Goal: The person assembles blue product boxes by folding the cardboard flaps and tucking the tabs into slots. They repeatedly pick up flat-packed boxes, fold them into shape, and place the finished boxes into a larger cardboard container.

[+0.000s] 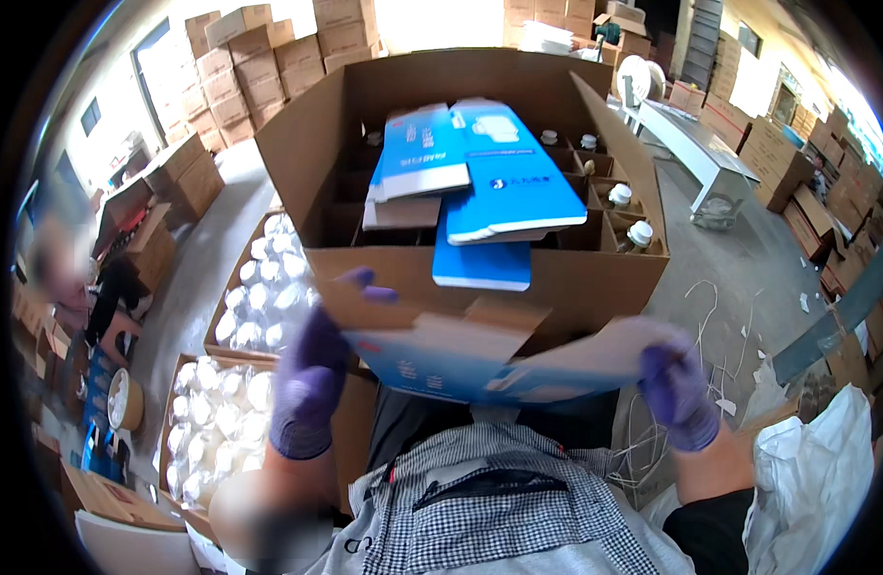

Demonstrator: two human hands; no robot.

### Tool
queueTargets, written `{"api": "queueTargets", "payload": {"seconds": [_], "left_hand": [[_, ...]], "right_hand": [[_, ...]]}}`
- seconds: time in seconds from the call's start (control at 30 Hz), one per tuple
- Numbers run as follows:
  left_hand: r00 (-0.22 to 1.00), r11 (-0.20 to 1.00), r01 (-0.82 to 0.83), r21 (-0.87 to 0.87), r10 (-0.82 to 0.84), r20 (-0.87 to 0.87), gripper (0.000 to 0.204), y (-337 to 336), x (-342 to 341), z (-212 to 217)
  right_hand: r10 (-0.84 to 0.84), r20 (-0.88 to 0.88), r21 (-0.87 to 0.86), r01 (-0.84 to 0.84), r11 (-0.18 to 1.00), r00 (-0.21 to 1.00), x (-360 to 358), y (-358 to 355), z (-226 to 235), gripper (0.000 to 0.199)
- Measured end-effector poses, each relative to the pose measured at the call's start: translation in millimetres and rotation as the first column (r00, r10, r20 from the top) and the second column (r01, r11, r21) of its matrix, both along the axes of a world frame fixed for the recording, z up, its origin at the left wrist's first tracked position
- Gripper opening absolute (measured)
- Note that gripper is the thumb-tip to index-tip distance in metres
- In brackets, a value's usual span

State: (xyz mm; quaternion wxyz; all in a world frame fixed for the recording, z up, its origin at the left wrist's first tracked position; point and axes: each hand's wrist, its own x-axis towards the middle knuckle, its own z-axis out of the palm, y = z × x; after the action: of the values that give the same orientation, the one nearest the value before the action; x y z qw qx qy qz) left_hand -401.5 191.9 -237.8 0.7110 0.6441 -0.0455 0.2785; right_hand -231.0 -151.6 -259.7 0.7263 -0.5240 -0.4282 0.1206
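Note:
Both my hands wear purple gloves. Between them, in front of my apron, is a partly unfolded blue and white carton (427, 364), blurred by motion. My left hand (312, 383) is at its left edge, with some fingers reaching over the upper edge. My right hand (679, 391) is closed on the pale flap at its right end. Just beyond stands an open cardboard box (566, 287) with dividers and white-capped bottles (640, 233) in its cells. Flat blue cartons (513, 182) lie stacked across the dividers.
To my left are boxes of plastic-wrapped bottles (216, 412). A person (72, 278) sits at the far left near a round tub (125, 401). White straps (710, 364) and a white sack (810, 479) lie to the right. Behind stand a table (695, 149) and stacked boxes (230, 81).

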Motion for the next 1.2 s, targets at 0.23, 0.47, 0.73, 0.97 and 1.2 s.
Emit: {"api": "queueTargets", "payload": {"seconds": [0.23, 0.47, 0.73, 0.97, 1.2], "left_hand": [[0.923, 0.93, -0.366, -0.012, 0.365, 0.126, 0.034, -40, 14, 17], [0.886, 0.574, 0.089, 0.814, -0.419, 0.199, 0.063, -50, 34, 19], [1.0, 0.436, 0.016, 0.9, -0.002, -0.016, 0.033, -39, 30, 16], [0.999, 0.953, 0.023, 0.301, -0.009, -0.048, 0.073, -37, 39, -9], [0.927, 0.994, 0.109, 0.028, -0.092, -0.365, 0.051, -48, 41, -32]], "right_hand": [[-0.19, -0.158, -0.125, 0.171, 0.977, 0.969, -94, 27, 4, 0.053], [-0.361, -0.372, -0.163, 0.322, 0.933, 0.856, -82, 29, -9, 0.056], [0.036, 0.654, -0.195, 0.123, 0.973, 0.755, -64, 26, 27, 0.054], [-0.198, 0.926, -0.019, 0.564, 0.826, 0.32, -62, 61, 27, 0.041], [0.218, 0.879, -0.38, 0.349, 0.856, 0.423, -62, 61, 22, 0.049]]}}
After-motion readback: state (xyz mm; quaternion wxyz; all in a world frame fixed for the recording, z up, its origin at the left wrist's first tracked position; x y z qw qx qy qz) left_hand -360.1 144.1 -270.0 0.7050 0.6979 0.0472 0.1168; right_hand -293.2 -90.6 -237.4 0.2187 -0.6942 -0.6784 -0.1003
